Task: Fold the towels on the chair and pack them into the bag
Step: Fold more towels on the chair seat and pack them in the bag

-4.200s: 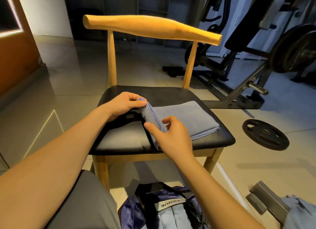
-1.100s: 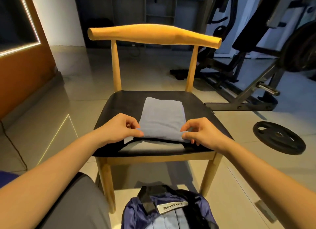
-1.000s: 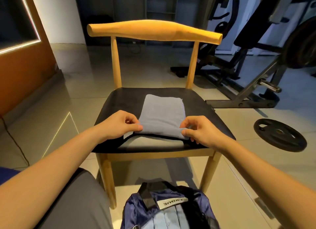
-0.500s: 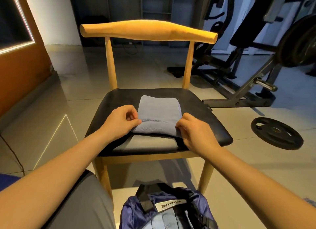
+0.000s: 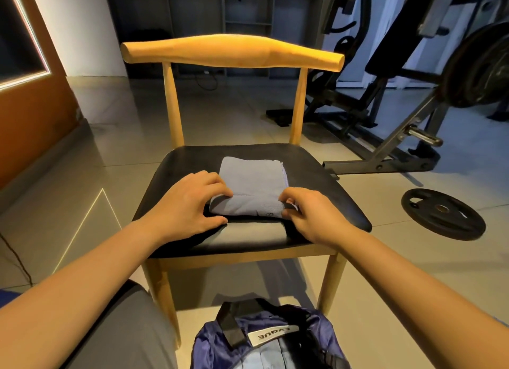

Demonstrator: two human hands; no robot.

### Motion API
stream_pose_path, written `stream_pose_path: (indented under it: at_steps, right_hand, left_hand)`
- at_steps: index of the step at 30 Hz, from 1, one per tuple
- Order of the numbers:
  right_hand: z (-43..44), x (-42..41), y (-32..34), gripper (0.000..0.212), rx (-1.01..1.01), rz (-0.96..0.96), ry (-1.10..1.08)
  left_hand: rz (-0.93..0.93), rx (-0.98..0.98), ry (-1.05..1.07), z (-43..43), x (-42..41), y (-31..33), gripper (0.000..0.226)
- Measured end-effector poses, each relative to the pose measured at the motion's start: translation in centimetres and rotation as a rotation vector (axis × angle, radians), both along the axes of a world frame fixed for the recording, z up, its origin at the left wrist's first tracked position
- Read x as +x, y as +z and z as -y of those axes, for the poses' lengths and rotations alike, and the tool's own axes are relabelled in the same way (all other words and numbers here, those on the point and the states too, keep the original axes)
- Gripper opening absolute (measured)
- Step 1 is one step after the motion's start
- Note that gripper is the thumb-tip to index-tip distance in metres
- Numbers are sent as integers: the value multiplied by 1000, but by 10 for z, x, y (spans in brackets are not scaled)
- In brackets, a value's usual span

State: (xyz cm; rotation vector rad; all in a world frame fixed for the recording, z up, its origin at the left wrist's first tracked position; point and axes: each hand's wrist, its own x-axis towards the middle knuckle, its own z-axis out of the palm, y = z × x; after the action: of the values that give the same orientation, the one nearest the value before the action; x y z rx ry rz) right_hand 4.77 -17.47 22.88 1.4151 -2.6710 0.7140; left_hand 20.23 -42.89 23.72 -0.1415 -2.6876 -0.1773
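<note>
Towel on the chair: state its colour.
Towel: plain grey-blue, seen best in the head view.

Left hand [image 5: 190,203], right hand [image 5: 309,215] pinching folded towel [image 5: 253,181] on chair [image 5: 311,176]

Towel [image 5: 252,184] turned lengthwise, near edge folded forward, now shorter, thicker.

Folded grey-blue towel [image 5: 252,187] — on chair [image 5: 316,192]
</note>
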Motion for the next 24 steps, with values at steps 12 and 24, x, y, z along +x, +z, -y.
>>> stream_pose_path:
  at_steps: [12, 24]
  right_hand:
    - [-2, -10, 16, 40, 63, -34, 69]
    - [14, -32, 18, 36, -4, 387, 14]
  left_hand:
    - [106, 121, 115, -8, -18, -9, 7]
    - [102, 698, 241, -3, -34, -10, 9]
